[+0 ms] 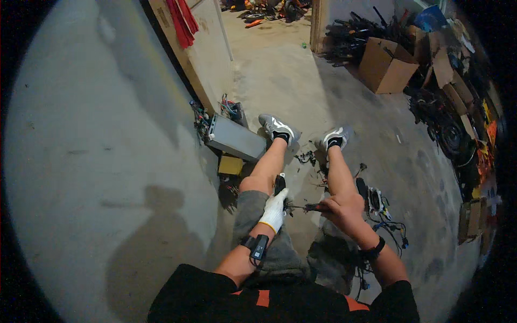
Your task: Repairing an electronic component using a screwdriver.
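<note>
My left hand (275, 210), in a white knit glove, is closed around a dark part (280, 184) whose kind I cannot make out; its black upper end sticks out above the fingers. My bare right hand (342, 209) grips the dark handle of a screwdriver (302, 206). The thin shaft points left, and its tip meets the dark part or the glove's edge; which one I cannot tell. Both hands are between my knees, above the floor.
A grey metal box (237, 137) with wires behind it stands left of my leg, beside a yellow block (230, 165). Black cables (396, 229) and small parts (307, 158) lie on the floor. An open cardboard box (386, 67) and heaped parts (449, 132) line the right side.
</note>
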A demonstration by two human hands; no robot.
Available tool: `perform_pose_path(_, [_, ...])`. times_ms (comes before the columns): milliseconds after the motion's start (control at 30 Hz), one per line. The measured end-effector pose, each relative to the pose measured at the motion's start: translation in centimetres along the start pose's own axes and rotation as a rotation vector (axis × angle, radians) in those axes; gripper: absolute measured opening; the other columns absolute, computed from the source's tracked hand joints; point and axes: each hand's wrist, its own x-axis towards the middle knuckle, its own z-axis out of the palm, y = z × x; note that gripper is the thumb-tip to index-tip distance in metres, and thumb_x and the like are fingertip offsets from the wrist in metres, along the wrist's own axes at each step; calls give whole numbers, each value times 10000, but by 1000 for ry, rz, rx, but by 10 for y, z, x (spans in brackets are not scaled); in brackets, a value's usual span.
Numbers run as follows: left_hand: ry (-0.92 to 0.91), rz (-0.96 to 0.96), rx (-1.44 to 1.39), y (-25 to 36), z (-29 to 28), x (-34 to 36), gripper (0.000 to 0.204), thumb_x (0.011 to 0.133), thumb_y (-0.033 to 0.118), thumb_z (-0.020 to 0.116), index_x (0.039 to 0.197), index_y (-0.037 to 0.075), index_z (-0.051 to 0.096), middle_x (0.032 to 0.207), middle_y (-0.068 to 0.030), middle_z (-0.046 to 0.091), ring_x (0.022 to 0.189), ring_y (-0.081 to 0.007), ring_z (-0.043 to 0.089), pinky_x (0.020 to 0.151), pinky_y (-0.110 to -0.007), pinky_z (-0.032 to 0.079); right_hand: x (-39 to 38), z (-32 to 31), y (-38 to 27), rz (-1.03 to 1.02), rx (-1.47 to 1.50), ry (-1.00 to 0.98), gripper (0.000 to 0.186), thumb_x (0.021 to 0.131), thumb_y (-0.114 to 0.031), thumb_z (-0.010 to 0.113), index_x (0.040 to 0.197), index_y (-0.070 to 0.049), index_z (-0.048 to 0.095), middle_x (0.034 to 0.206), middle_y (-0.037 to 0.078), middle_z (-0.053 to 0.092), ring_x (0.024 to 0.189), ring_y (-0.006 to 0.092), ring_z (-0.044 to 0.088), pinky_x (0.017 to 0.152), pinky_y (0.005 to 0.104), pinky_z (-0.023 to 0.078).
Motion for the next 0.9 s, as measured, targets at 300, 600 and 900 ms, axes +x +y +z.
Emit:
perform_pose_path(300, [-34,-8,-111,6,3,-11,275,867,304,700,993,87,588,735,-23,585,576,-147,588,493,-291,472,1,12,8,-4,52,-137,260,899,-192,649,1127,-80,596,954,145,670,810,345,668,670,433,526])
perform_pose_path(600, [2,9,-116,6,1,-2,231,862,316,704,968,129,621,751,-4,618,584,-143,526,509,-284,395,15,32,13,476,314,-65,238,859,-172,715,1023,-16,642,798,173,681,705,362,668,632,424,535])
perform_pose_path(900, [-73,-98,-265,-11,8,9,240,885,311,699,1015,114,651,905,-25,652,764,-189,617,629,-332,488,45,29,35,590,874,414,357,923,-141,659,1202,35,521,1044,149,617,862,197,668,758,286,543])
